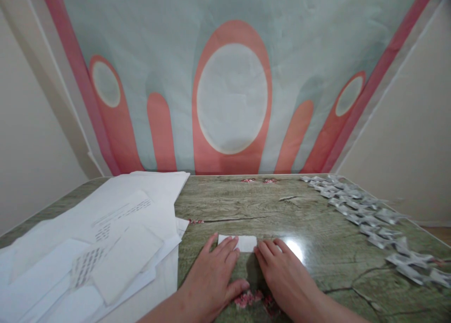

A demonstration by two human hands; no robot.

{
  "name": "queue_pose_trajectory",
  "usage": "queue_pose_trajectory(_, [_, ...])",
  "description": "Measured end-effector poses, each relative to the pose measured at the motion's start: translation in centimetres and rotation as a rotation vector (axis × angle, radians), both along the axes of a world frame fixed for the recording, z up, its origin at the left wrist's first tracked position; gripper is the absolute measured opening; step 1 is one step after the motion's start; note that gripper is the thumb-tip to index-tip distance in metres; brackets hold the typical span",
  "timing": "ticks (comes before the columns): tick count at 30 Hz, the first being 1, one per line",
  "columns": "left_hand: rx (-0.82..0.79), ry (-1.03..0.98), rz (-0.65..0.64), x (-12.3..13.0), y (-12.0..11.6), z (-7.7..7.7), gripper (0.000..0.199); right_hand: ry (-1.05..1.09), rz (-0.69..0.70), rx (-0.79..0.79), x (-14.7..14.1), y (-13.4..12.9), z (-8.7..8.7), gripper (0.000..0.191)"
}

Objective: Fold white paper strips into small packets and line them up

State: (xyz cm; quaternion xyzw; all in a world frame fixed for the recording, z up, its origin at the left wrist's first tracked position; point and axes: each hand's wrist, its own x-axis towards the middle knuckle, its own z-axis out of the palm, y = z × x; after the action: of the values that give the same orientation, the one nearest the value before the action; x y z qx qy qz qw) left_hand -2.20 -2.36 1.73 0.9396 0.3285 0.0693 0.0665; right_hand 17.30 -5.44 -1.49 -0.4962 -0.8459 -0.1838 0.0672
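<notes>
A small white strip of paper [247, 243], seemingly folded, lies flat on the wood-patterned table [225, 201]. My left hand [214, 276] rests palm down with its fingers spread, the fingertips on the left part of the strip and the thumb apart on the table. At the strip's right end, my right hand [282, 269] lies with its fingers stretched forward side by side; its thumb is hidden. A small white patch shows by its fingertips, and I cannot tell if it is paper or glare.
Loose sheets of paper [141, 201], some with print, are piled on the left. Several folded grey-white paper pieces [366, 219] run in rows along the right edge. Behind the table hangs a grey-green sheet [176, 41] with red shapes.
</notes>
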Motion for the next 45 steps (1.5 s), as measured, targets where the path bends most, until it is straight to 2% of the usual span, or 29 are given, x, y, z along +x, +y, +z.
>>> queue_pose_trajectory(3, [-0.014,-0.010,0.013,0.1,0.0,0.2,0.051,-0.047,-0.041,-0.006,0.2,-0.4,0.2,0.021])
queue_pose_trajectory(7, [-0.051,-0.012,0.033,0.3,0.0,0.5,0.049,0.002,-0.047,0.020,0.3,-0.4,0.3,0.021])
queue_pose_trajectory(11, [-0.056,-0.010,0.025,0.1,0.0,0.5,0.050,0.081,0.004,0.073,0.4,0.2,-0.4,0.023])
queue_pose_trajectory(14, [-0.055,-0.017,0.021,0.0,-0.1,0.3,0.051,0.130,0.071,0.091,0.3,0.4,-1.1,0.036])
queue_pose_trajectory(24, [-0.075,-0.034,0.043,0.2,-0.4,0.3,0.052,0.125,0.079,0.026,0.3,0.5,-1.9,0.043])
queue_pose_trajectory(28, [0.007,-0.014,0.071,0.4,-0.4,-0.2,0.050,0.133,0.077,0.041,0.1,0.4,-1.8,0.043])
queue_pose_trajectory(36, [0.265,0.145,0.268,0.7,-0.8,-1.4,0.050,0.133,0.087,0.071,0.1,0.5,-1.6,0.041])
queue_pose_trajectory(45, [0.358,0.230,0.289,0.9,-0.7,-1.7,0.042,0.121,0.053,0.146,0.5,0.6,-1.4,0.033])
